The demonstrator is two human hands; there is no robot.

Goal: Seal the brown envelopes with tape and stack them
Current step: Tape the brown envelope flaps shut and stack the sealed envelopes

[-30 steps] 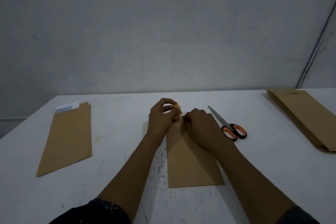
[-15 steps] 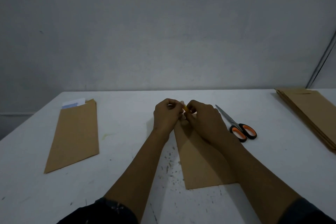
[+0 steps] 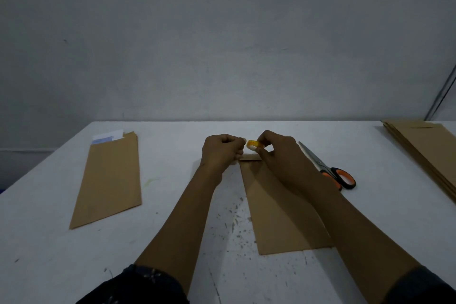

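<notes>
At table centre: brown envelope (image 3: 278, 210) lying flat, long axis running away from the camera, flap end far, partly covered by the right forearm. Above its far end, both hands raised and close together. Right hand (image 3: 281, 155) pinching a small yellow tape roll (image 3: 254, 144) between thumb and fingertips, roll held just off the envelope's top edge. Left hand (image 3: 222, 153) curled into a loose fist, thumb and forefinger pressed together right beside the roll; cannot tell whether a tape end sits between them, too small and too dim to make out. Off to the left, well apart: second brown envelope (image 3: 108, 180), flat, white paper (image 3: 107, 136) sticking out of its open far end. At the far right edge of the white table (image 3: 172, 136): stack of brown envelopes (image 3: 427, 145), partly cut off by the frame. Just right of the right hand: scissors (image 3: 328, 170) with orange-and-black handles, blades closed and pointing away toward the wall. Scattered dark scuffs on the tabletop between the forearms. Dark sleeves at the bottom edge of the view.
</notes>
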